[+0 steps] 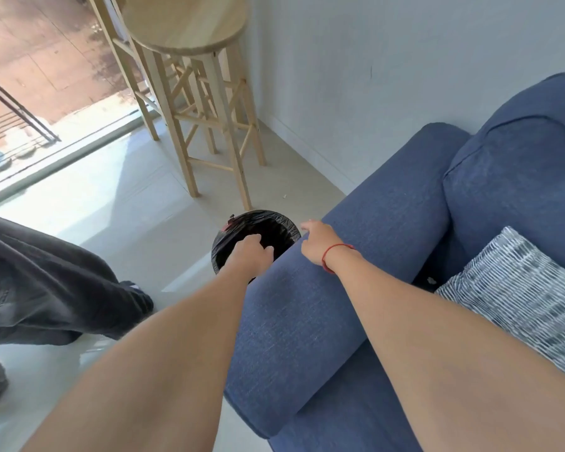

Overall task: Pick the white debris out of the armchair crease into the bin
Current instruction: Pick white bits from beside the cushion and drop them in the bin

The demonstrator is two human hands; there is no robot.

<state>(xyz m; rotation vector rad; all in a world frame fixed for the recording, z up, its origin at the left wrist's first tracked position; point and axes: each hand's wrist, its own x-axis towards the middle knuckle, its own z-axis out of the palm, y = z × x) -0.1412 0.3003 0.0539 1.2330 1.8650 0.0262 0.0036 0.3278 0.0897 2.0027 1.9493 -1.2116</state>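
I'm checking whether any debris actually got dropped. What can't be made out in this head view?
- Bin inside: black liner, left hand over it.
- Left hand's contents: fingers curled away.
- Right hand fingertips: past the armrest end.
- Crease speck: too small.

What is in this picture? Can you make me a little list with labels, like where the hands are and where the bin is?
left hand: over the bin's opening, fingers curled
right hand: on the end of the armrest, by the bin's rim
bin: on the floor beside the armrest, black liner inside
armchair: blue fabric
white debris: one small bit in the crease
cushion: striped, on the seat
stool: wooden, behind the bin
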